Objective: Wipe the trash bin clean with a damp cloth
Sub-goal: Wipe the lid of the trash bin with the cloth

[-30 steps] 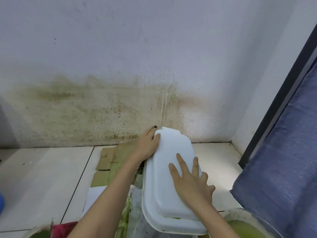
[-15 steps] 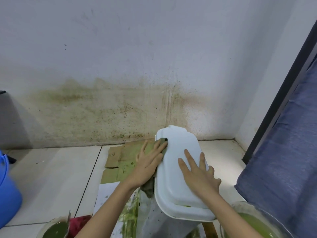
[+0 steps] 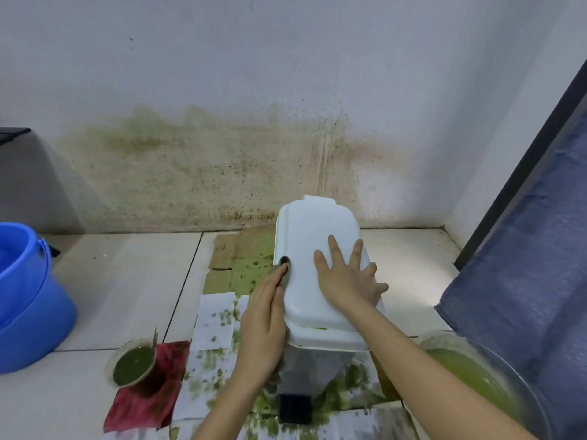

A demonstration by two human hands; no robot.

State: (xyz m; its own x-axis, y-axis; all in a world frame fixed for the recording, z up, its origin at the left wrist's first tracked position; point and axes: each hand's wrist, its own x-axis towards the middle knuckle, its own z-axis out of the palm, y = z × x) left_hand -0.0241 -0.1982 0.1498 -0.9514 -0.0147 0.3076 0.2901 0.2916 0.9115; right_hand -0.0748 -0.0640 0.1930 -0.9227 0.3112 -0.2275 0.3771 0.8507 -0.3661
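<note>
Wiping along the left edge of the trash bin (image 3: 320, 281), head view: your left hand (image 3: 265, 325) lies flat against the lid's side with straight fingers, pressing a dark damp cloth (image 3: 283, 270) that shows only at the fingertips; its grip is not curled round the cloth. Your right hand (image 3: 347, 281) rests open, fingers spread, on the lid top, steadying it. The bin stands on stained paper sheets (image 3: 216, 315) on the floor, near the spattered wall (image 3: 222, 173). Risk: the cloth, merely pressed, could slip out from under the palm; a hard sideways push could tip the narrow bin toward the basin of green liquid (image 3: 470, 373). The lid looks white and largely clean, with a green smear at its front rim.
</note>
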